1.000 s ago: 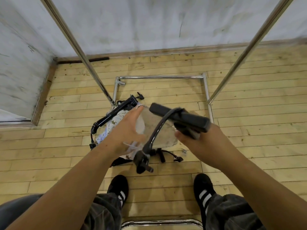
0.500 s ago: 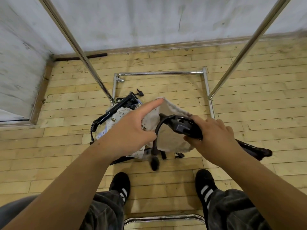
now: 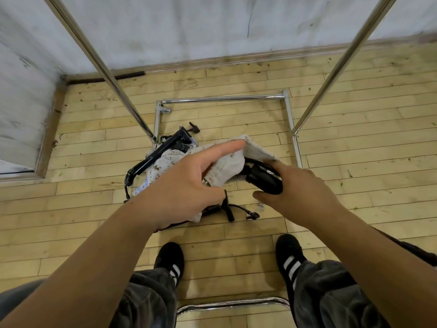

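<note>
both hands are up in front of the person, over the wooden floor (image 3: 354, 138). the left hand (image 3: 186, 185) pinches a small beige garment (image 3: 228, 166) with a tiny print. its index finger is stretched out straight along the top edge, and the other fingers are curled in on the fabric. the right hand (image 3: 302, 192) is wrapped around the thick end of a black hanger (image 3: 263, 179), thumb underneath, and the garment's edge drapes right against it.

looks to me like the piece is getting fitted onto the hanger, roughly halfway. cloth and hanger meet, but i can't tell if anything is clipped or threaded on yet. what's left is seating it properly and getting it up on the chrome rack (image 3: 222, 99). more patterned clothes (image 3: 163, 165) and spare hangers (image 3: 153, 156) lie in a pile on the floor below, so plenty to go.
</note>
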`<state>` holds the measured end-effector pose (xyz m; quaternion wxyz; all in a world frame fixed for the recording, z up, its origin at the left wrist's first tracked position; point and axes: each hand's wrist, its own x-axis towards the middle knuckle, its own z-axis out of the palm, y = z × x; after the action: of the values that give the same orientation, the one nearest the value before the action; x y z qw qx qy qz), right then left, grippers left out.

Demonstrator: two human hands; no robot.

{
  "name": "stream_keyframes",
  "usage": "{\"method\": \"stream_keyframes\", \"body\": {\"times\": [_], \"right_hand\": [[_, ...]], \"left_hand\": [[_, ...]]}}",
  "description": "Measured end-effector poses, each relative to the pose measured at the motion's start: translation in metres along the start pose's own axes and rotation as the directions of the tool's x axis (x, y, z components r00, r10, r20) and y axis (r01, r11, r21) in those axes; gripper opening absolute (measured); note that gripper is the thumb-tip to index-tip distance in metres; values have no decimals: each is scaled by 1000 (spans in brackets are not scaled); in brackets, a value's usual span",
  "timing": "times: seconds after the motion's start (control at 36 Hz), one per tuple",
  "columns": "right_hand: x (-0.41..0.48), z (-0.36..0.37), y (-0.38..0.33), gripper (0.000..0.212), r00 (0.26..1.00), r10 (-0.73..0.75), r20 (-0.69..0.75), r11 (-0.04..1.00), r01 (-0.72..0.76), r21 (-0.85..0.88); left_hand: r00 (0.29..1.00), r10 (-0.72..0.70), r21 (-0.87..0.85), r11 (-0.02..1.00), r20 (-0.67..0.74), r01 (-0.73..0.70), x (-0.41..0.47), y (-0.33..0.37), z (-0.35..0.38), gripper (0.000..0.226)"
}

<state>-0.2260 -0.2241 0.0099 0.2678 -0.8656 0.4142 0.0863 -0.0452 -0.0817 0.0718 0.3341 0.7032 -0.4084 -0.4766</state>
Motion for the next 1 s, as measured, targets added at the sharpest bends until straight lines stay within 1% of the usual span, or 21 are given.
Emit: {"method": "stream_keyframes", "body": {"times": [0.08,0.14,0.22,0.28,0.36,0.44,0.5,0.64,0.78,0.89,0.94,1.0], "right_hand": [[1,-1,-3,56,999,51,-5,998,-51,47],[2,-2,-3,55,998,70,-5,996,-70,59],[4,-4,-2,55,997,76,-8,993,-75,90],[5,-5,-2,54,997,73,-10,990,-71,123],[6,-7,-3,50,998,63,4,985,-63,160],[5,-8,-2,49,999,42,8,983,-43,180],[5,-9,-1,47,999,39,1,982,-39,187],[4,-12,-1,42,998,51,-35,978,-42,204],[3,-13,-4,39,997,58,-43,973,-47,226],[2,-16,-4,35,998,60,-18,962,-53,268],[1,-17,-5,36,998,58,-16,961,-51,271],[0,-18,-6,36,998,53,-33,963,-43,267]], "left_hand": [[999,17,104,994,-42,-12,2,-1,2,85],[996,44,176,984,-84,-29,4,-3,3,82],[979,42,202,979,-202,0,9,-11,5,78],[954,39,204,979,-296,23,13,-20,4,74],[900,23,229,970,-436,87,17,-29,-1,60],[851,-65,201,960,-521,196,22,-34,-7,36],[840,-98,188,955,-534,230,25,-38,-8,25],[854,-131,145,961,-503,233,27,-47,-7,22],[867,-132,211,942,-481,261,30,-50,-4,8],[859,-163,218,929,-485,299,30,-51,-5,7],[842,-191,138,945,-505,297,30,-49,-7,7],[824,-262,3,952,-502,305,29,-46,-7,7]]}}
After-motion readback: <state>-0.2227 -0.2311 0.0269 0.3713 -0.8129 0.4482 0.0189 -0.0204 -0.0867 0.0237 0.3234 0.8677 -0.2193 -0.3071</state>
